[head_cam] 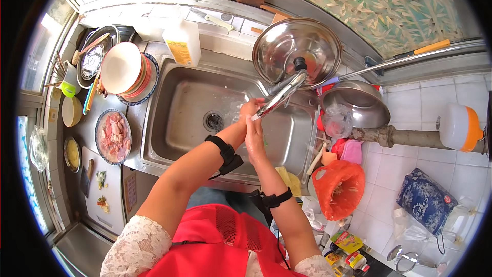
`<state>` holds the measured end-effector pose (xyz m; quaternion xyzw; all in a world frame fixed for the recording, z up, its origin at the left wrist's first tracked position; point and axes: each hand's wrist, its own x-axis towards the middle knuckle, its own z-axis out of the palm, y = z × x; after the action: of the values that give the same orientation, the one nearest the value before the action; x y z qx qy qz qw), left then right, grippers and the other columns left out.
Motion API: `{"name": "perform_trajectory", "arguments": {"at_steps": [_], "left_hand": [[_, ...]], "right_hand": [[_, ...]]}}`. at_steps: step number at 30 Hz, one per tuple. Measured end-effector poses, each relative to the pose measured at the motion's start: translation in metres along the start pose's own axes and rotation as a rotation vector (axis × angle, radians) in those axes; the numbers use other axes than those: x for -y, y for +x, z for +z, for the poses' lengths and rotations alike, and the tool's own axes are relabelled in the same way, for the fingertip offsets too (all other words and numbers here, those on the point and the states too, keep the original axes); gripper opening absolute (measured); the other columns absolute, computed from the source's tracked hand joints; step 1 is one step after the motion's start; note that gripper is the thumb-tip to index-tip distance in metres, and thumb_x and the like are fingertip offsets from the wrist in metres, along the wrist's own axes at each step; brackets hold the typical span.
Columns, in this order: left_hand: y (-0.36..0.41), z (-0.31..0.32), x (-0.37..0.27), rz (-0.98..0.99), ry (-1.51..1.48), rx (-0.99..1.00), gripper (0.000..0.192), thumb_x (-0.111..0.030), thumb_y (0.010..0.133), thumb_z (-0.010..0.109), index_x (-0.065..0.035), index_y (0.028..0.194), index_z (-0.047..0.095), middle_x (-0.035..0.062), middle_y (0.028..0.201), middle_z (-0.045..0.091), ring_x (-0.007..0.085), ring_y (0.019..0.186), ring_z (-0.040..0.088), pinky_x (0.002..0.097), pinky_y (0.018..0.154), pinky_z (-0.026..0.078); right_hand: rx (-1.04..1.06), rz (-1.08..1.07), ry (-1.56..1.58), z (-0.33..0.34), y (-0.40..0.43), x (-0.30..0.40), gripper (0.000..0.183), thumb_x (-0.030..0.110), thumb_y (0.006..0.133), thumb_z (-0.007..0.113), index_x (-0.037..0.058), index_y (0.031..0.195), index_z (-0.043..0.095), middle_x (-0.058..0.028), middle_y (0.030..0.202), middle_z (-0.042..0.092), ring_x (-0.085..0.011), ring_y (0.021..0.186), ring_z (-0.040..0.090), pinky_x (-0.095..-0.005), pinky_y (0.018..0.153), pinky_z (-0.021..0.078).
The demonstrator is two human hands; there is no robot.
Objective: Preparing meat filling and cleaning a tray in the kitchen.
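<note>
Both hands are over the stainless steel sink [184, 111], under the spout of a chrome faucet [282, 94]. My left hand [249, 110] reaches across with its fingers stretched to the right, partly behind the spout. Against its wrist lies my right hand [253, 136], pointing up the picture, its fingertips hidden by the spout's tip. Neither hand shows an object in it. Splashed water lies on the basin floor beside the left hand. To the left of the hands is the round drain [213, 121], with a strainer in it.
Left of the sink are stacked bowls [122, 67], a plate of raw meat [113, 136] and a cutting board [103, 192] with a cleaver [88, 177]. Behind stand a plastic jug [182, 44] and a steel lid [298, 46]. A metal basin [355, 104] and red plastic bag [340, 188] are right.
</note>
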<state>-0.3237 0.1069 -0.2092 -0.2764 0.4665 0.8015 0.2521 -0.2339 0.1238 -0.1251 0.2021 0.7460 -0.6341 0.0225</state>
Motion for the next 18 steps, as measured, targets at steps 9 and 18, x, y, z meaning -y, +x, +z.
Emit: {"name": "perform_trajectory", "arguments": {"at_steps": [9,18], "left_hand": [[-0.086,0.010,0.001,-0.076,0.083,-0.015,0.051,-0.040,0.101,0.041,-0.0083,0.141,0.046,0.0122,0.128,0.060,0.0318,0.112,0.057,0.0482,0.094,0.044],[-0.136,0.014,-0.045,-0.206,0.054,-0.013,0.061,-0.043,0.099,0.033,-0.0032,0.145,0.037,0.0155,0.144,0.044,0.0261,0.132,0.042,0.0405,0.109,0.030]], "right_hand": [[0.248,0.480,0.396,-0.015,0.038,0.044,0.064,0.047,0.091,0.056,0.0158,0.145,0.041,-0.0031,0.151,0.038,-0.0218,0.140,0.029,-0.0377,0.114,0.0206],[0.303,0.507,0.479,-0.009,0.034,0.039,0.071,0.048,0.088,0.057,0.0090,0.145,0.042,-0.0121,0.153,0.032,-0.0236,0.144,0.024,-0.0385,0.115,0.0189]]}}
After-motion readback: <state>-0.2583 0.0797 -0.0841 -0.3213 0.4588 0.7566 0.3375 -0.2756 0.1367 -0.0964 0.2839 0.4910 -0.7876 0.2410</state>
